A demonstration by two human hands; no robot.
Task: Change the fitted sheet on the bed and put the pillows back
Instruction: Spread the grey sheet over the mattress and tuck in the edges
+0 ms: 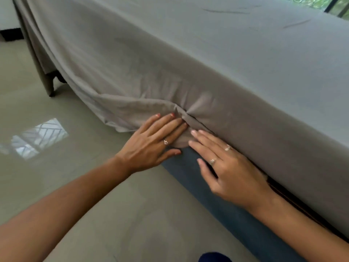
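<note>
Soft daylight, no hard shadows

We see a bright glare patch from the window at upper right (332,4) on the glossy pale tiled floor (39,138); straight edges bow near the frame's borders, and the far corners blur.

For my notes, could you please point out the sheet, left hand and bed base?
sheet (170,59), head view, side drape.
left hand (151,142), head view, back of hand.
bed base (226,210), head view, blue side.
</note>
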